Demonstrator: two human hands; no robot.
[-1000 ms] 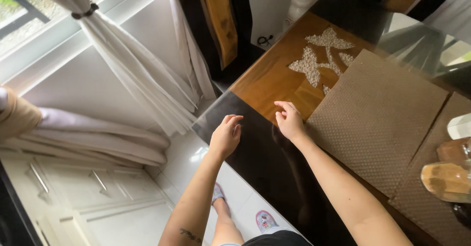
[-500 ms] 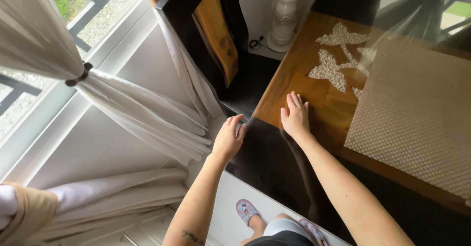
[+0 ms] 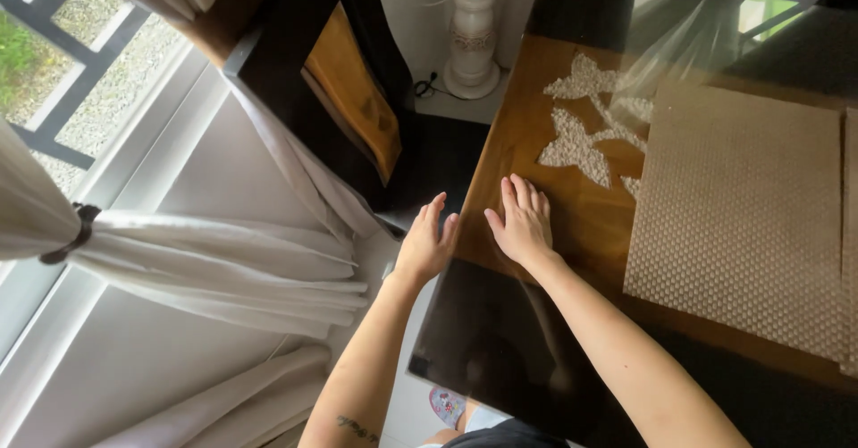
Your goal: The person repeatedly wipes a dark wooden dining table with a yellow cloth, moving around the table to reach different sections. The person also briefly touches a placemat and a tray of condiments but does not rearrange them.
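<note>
Glass tabletop (image 3: 500, 341) under my palms, dark corner toward me, long edge running away up frame. My right hand (image 3: 521, 223) flat on glass over wooden inlay, fingers spread and straight, holding nothing. My left hand (image 3: 427, 242) at table's left edge, fingers open, empty; cannot tell whether it touches the rim. Right hand sits further onto glass. Pebble flower inlay (image 3: 576, 140) just beyond right fingertips. Woven placemat (image 3: 742, 225) to right. Wood-backed chair (image 3: 353, 100) left of table, tied curtain (image 3: 179, 251) beyond.

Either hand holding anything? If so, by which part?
Nothing held. Right hand lies flat, open, on the glass tabletop; left hand is open at its corner.
</note>
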